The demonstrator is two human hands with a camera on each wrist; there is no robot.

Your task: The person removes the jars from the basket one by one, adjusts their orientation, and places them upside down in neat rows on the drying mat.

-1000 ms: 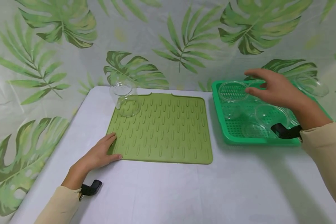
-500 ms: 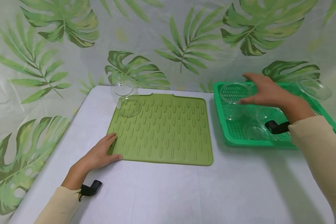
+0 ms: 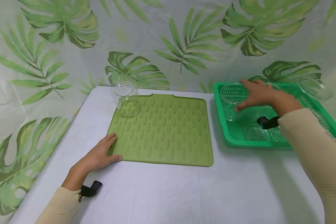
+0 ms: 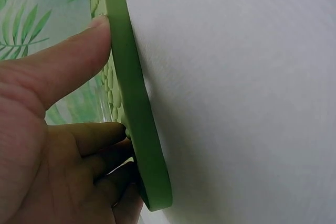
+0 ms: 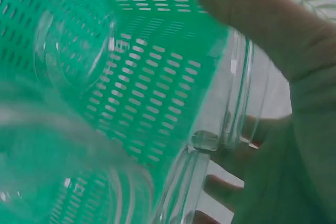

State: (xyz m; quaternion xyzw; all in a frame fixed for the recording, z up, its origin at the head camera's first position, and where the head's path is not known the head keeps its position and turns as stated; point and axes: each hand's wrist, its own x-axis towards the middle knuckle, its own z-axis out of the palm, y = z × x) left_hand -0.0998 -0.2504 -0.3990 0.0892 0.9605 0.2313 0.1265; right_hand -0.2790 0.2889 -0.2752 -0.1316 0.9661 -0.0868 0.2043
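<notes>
My left hand (image 3: 100,152) rests at the near left corner of a green ribbed drying mat (image 3: 162,133). Its thumb touches the front edge and its fingertips the left edge, as the left wrist view also shows. Above the green plastic basket (image 3: 223,130), my right hand (image 3: 259,93) spreads thumb and fingers beside a clear cup (image 3: 226,98) at the back left. In the right wrist view, fingers lie behind clear cup walls (image 5: 223,98); a firm hold cannot be made out. One clear cup (image 3: 126,98), apparently upside down, stands at the mat's far left corner.
Several other clear cups sit in the basket, partly hidden by my right arm. Another clear cup (image 3: 315,88) shows at the basket's back right rim. A white cloth (image 3: 168,193) covers the table, and a leaf-patterned curtain (image 3: 184,37) hangs behind.
My right hand has moved left and lower over the basket, toward the back left cups. The left hand stays at the mat's corner.
</notes>
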